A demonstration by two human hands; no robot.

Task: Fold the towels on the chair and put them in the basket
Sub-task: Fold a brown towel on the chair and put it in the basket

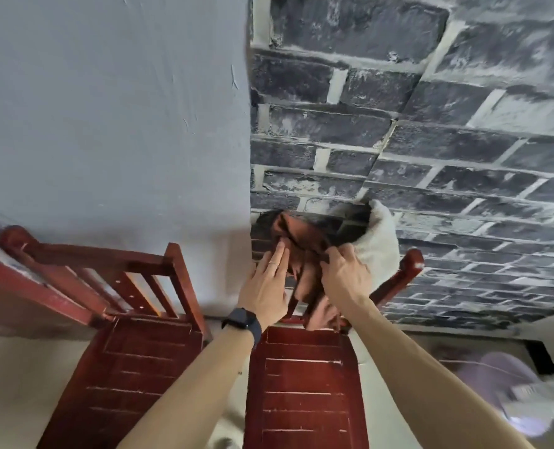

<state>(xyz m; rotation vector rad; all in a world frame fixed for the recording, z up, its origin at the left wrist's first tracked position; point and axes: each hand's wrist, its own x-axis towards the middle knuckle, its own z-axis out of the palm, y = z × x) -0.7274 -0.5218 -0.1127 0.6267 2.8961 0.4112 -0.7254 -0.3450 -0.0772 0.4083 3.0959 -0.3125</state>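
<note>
brown towel (303, 244): we see it bunched over the top rail of the right chair's back, with a loose end hanging down behind the back slats towards the seat
white towel (380, 244): draped on the same chair back, just right of the brown towel and touching it, partly behind the right hand
right chair (305, 384): red wood with a slatted seat, directly below us and backed against the brick wall (431, 124)
left chair (133, 367): same red wood, just beside the right chair, in front of the grey wall (107, 108)
left hand (266, 283): we have it reaching up to the brown towel, fingers (280, 251) straight and held together, tips touching the cloth; they do not curl round it
right hand (345, 277): fingers (334, 252) curled and clamped on a fold of the brown towel near its middle, back of the hand towards us
watch (243, 320): dark band on the left wrist
ring (273, 262): thin, on one left finger
blurred object (512, 400): pale lilac and white, lower right beside the right chair; too smeared for us to tell what it is
</note>
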